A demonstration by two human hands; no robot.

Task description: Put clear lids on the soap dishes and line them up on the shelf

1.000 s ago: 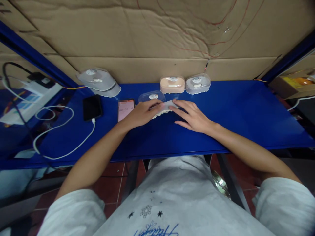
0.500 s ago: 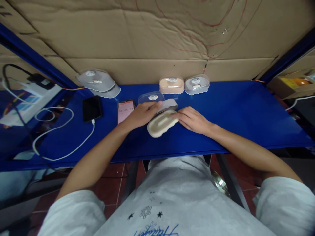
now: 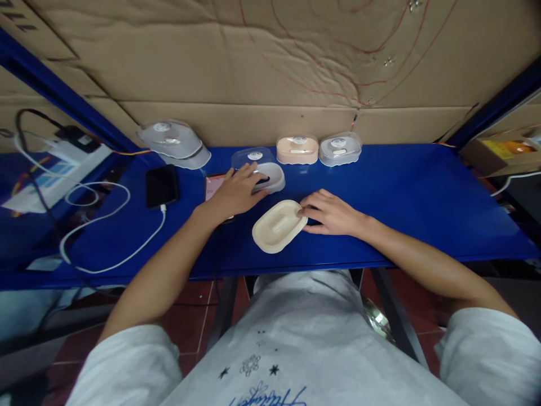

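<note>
My right hand (image 3: pixel 332 214) pinches the right end of a cream oval dish (image 3: pixel 274 228), its hollow side up, with a raised bar along the middle. My left hand (image 3: pixel 239 189) is open, fingers spread, above a light grey oval piece (image 3: pixel 275 176) on the blue table. Its fingers partly cover that piece; whether they touch it I cannot tell. Just behind lies a clear plastic cover (image 3: pixel 240 158) with a round white label. A phone (image 3: pixel 213 187) with a lit pink screen is partly hidden under my left hand and wrist.
Against the cardboard stand a peach case (image 3: pixel 297 151), a grey case (image 3: pixel 340 151) and stacked grey cases (image 3: pixel 175 146). Left are a black device (image 3: pixel 161 186) with a white cable (image 3: pixel 158 234) and a power strip (image 3: pixel 59 175). The blue table's (image 3: pixel 414 203) front edge is near me.
My left hand has let go of the light grey piece, which now lies on the table, and has moved left with fingers spread. The cream dish has tipped flatter and shifted slightly towards me.
</note>
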